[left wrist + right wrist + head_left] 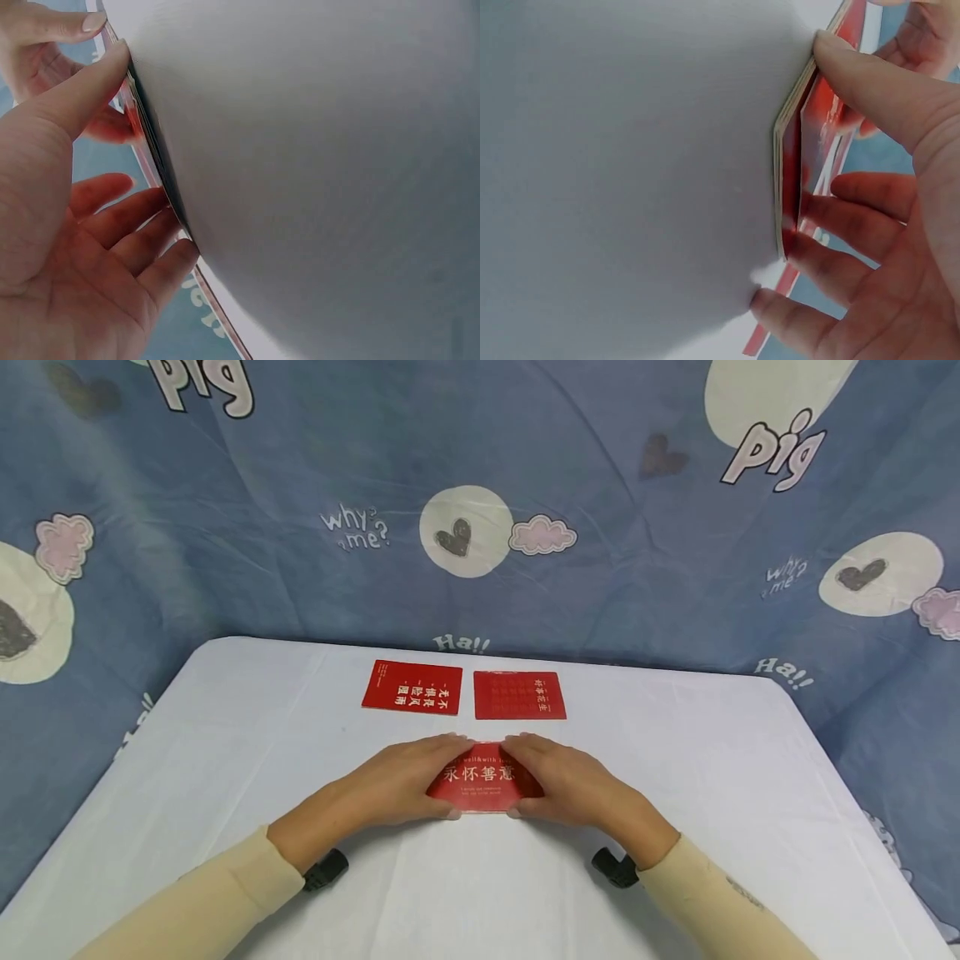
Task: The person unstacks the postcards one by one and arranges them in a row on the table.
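A small stack of red cards (pixel 483 787) with white Chinese characters on its top face lies on the table between both hands in the head view. My left hand (pixel 405 778) grips its left end, thumb at the near edge and fingertips at the far edge. On the right end, my right hand (pixel 573 781) holds it the same way. Several pale layered edges of the stack (pixel 787 169) show in the right wrist view, where the top card stands slightly apart from those beneath. The left wrist view shows the stack (pixel 154 142) nearly edge-on.
Beyond the hands, two more red printed pieces lie flat side by side: a left card (pixel 412 687) and a right card (pixel 519 695). They rest on a white-covered table (pixel 225 727). A blue patterned cloth (pixel 360 585) hangs behind the table's far edge.
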`<move>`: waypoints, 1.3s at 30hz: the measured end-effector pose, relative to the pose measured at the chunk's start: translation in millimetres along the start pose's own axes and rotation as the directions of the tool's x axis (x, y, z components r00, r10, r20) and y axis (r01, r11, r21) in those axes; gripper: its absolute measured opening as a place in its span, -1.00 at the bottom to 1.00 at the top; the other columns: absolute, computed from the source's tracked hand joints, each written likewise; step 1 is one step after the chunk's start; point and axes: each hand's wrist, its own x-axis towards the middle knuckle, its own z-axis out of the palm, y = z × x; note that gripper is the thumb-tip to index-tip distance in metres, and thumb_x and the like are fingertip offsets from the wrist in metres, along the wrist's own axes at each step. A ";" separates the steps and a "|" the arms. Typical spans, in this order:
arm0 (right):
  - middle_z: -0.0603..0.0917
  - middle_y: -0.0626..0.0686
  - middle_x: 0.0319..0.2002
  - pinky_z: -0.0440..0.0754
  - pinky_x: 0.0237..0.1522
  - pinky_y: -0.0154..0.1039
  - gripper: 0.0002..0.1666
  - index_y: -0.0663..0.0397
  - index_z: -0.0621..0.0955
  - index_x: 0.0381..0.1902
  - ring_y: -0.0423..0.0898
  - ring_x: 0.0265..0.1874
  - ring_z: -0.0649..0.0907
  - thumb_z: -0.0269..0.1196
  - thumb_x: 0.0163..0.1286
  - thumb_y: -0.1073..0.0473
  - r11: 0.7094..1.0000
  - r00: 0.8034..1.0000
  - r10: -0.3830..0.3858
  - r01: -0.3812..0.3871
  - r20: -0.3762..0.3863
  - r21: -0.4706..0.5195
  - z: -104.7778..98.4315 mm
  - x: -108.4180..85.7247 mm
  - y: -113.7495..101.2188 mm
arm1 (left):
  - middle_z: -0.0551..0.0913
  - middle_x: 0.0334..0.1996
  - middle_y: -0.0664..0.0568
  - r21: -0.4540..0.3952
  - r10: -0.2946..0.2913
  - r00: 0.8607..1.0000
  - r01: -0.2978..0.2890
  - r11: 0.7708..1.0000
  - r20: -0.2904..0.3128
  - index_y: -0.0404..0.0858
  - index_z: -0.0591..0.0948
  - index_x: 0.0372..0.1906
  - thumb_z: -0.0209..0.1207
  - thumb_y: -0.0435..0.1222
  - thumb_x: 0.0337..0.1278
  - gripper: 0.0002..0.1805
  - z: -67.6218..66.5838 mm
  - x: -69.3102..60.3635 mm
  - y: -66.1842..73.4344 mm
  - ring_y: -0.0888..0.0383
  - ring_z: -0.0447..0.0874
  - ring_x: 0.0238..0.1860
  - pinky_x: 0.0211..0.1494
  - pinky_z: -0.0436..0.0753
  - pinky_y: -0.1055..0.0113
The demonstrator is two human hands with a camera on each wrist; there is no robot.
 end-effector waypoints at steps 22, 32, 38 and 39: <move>0.49 0.01 0.45 0.57 0.31 0.06 0.08 -0.02 0.39 0.56 0.02 0.44 0.45 0.61 0.16 -0.09 0.997 0.997 0.075 -0.076 0.032 0.025 -0.6 5.7 -0.2 | 0.39 0.52 -0.05 -0.026 0.017 1.000 -0.016 1.000 0.014 -0.12 0.32 0.61 0.56 -0.06 0.05 0.02 -0.3 3.6 0.6 -0.05 0.31 0.53 0.43 0.49 -0.05; 0.49 0.03 0.45 0.60 0.29 0.06 0.09 -0.01 0.40 0.56 0.04 0.44 0.45 0.62 0.14 -0.08 0.996 0.997 0.076 -0.078 0.023 0.054 0.4 2.2 -2.8 | 0.39 0.52 -0.06 -0.037 0.003 1.000 -0.003 0.999 0.016 -0.14 0.35 0.59 0.57 -0.06 0.02 0.02 0.4 1.5 2.6 -0.05 0.32 0.52 0.40 0.52 -0.05; 0.49 0.03 0.45 0.60 0.28 0.05 0.08 -0.01 0.39 0.56 0.04 0.45 0.44 0.62 0.15 -0.07 0.996 0.997 0.071 -0.072 0.015 0.050 0.6 2.4 -2.7 | 0.39 0.52 -0.04 -0.035 -0.002 1.000 0.003 0.999 0.012 -0.12 0.35 0.60 0.58 -0.06 0.02 0.02 1.4 1.8 2.2 -0.04 0.32 0.52 0.39 0.53 -0.03; 0.49 0.02 0.45 0.60 0.28 0.05 0.08 -0.02 0.40 0.56 0.04 0.45 0.44 0.61 0.15 -0.08 0.996 0.997 0.073 -0.074 0.016 0.045 0.6 2.9 -2.5 | 0.39 0.52 -0.04 -0.035 -0.002 1.000 0.003 0.999 0.013 -0.12 0.34 0.60 0.57 -0.06 0.02 0.03 1.3 1.9 1.9 -0.03 0.31 0.52 0.40 0.53 -0.03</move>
